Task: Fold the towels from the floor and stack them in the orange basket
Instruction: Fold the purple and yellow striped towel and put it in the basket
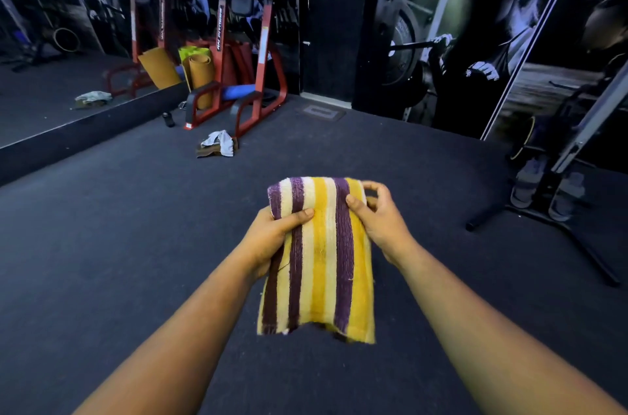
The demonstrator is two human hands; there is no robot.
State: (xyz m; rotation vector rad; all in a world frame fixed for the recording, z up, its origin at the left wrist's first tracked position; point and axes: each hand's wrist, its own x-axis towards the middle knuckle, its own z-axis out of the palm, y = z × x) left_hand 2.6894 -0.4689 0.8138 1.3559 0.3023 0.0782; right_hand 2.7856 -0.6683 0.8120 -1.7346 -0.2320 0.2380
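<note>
Terry cloth, a folded purple, yellow and cream striped towel, was held above the dark carpeted floor, its top edge gripped by the left hand and right hand. Soft, light and limp, it was judged best supported along the fold.

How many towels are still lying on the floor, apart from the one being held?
2, in one small heap: a white towel crumpled over a brown towel, beside the red weight bench. The mirror repeats them; others may lie out of view.

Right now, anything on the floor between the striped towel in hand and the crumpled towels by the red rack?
Nothing: the head view shows only bare dark carpet between the striped towel and the crumpled towels.
</note>
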